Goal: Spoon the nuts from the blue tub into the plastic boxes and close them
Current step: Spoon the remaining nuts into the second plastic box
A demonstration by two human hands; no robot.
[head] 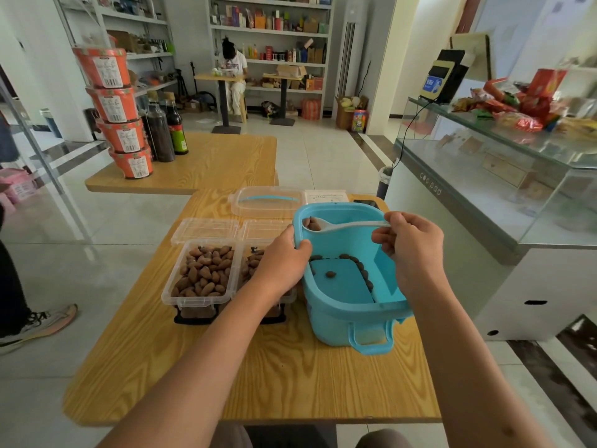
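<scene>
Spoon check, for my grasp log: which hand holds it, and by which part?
The right hand holds the spoon by its handle end; nuts sit in its bowl.

A second wooden table point(226, 160) stands far left, carrying a stack of four orange tubs point(116, 114) with barcode labels and three dark bottles point(168, 130) just beside it. A glass display counter point(484, 189) occupies the right side, with packaged snacks point(517, 105) piled on top. Shelving point(271, 43) lines the far wall. A seated person point(234, 79) is at a small far table. A sneaker point(42, 321) rests on the floor, near left.
</scene>
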